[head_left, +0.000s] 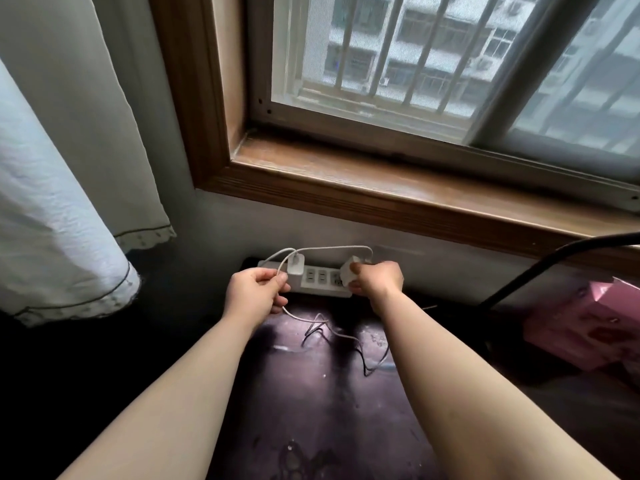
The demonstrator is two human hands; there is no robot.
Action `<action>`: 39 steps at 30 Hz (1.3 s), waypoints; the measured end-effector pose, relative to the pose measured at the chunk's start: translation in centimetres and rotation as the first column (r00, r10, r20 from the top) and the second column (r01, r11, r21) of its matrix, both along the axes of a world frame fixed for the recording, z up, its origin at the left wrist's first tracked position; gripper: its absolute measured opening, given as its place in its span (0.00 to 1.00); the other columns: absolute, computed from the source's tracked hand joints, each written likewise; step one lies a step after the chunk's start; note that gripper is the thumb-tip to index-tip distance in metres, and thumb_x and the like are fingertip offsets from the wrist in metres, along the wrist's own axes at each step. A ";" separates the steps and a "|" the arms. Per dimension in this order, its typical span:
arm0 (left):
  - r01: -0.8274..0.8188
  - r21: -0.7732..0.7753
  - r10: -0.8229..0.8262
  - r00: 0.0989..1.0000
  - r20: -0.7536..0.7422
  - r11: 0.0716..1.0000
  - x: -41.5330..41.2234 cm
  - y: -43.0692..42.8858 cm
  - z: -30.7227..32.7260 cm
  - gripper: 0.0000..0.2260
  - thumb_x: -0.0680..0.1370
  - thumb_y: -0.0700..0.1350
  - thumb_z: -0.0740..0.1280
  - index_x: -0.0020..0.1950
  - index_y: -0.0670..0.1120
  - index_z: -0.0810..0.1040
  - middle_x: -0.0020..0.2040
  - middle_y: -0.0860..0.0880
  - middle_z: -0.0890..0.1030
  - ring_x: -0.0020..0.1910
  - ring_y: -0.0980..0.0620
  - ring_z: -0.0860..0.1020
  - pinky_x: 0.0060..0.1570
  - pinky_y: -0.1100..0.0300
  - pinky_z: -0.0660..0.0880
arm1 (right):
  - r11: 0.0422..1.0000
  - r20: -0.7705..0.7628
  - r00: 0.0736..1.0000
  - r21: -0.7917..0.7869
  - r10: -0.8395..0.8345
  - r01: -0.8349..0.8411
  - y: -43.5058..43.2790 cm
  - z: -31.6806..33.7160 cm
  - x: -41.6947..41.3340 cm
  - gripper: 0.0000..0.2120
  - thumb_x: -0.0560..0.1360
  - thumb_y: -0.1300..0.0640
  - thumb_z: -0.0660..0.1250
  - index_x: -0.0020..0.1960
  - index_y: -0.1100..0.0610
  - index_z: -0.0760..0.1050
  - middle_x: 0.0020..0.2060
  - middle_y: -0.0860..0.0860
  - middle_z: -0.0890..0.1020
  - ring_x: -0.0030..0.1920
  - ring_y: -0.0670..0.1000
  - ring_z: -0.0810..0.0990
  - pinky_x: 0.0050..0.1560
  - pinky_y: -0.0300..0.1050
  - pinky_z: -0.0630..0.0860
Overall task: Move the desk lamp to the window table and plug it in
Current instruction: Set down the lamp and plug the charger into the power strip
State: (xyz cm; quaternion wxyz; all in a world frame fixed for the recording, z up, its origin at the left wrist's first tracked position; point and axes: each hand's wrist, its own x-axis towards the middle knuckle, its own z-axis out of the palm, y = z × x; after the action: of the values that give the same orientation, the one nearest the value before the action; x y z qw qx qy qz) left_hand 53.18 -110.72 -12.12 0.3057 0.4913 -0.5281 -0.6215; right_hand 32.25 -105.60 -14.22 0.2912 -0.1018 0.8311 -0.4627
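A white power strip [317, 278] lies against the wall at the back of the dark window table [311, 393]. My right hand [377, 278] is shut on a white plug adapter [348, 273] at the strip's right end. My left hand [256, 289] pinches a thin white cable [332, 332] that trails over the table. Another white adapter [295, 265] sits in the strip's left end. A black curved lamp arm [540, 268] enters from the right; the lamp's base and head are out of view.
A wooden window sill [398, 188] overhangs the wall above the strip. A pale curtain [62, 202] hangs at the left. A pink box [588, 323] sits at the table's right edge.
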 end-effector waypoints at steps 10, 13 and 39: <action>-0.026 0.048 0.028 0.999 -0.044 0.998 0.0 0.0 -0.8 0.03 0.78 0.38 0.66 0.49 0.40 0.77 0.36 0.45 0.80 0.18 0.61 0.74 0.21 0.67 0.73 | 0.999 -0.048 0.999 0.045 -0.010 0.012 -0.2 1.1 1.4 0.23 0.52 0.47 0.72 0.39 0.63 0.78 0.39 0.61 0.85 0.41 0.62 0.86 0.46 0.57 0.84; -0.038 0.045 0.040 0.998 -0.057 0.998 0.2 -0.1 -0.8 0.05 0.78 0.38 0.66 0.42 0.43 0.77 0.35 0.44 0.80 0.18 0.61 0.74 0.21 0.67 0.74 | 0.999 -0.066 0.998 0.044 -0.013 0.016 -0.6 1.1 1.6 0.23 0.52 0.47 0.72 0.39 0.63 0.78 0.38 0.60 0.85 0.40 0.61 0.86 0.45 0.57 0.84; -0.064 0.073 0.073 0.990 -0.124 0.995 0.7 0.4 -0.9 0.06 0.77 0.39 0.67 0.40 0.43 0.77 0.35 0.43 0.80 0.18 0.60 0.74 0.20 0.66 0.73 | 0.956 -0.226 0.962 0.279 0.153 -0.087 -0.5 3.9 4.6 0.15 0.66 0.54 0.75 0.48 0.63 0.80 0.50 0.60 0.85 0.53 0.59 0.84 0.46 0.43 0.76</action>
State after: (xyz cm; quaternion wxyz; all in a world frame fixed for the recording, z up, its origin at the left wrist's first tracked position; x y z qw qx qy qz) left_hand 53.87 -110.32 -12.97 0.3425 0.4792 -0.4687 -0.6583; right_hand 36.82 -106.09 -10.35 0.2251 -0.1687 0.9076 -0.3118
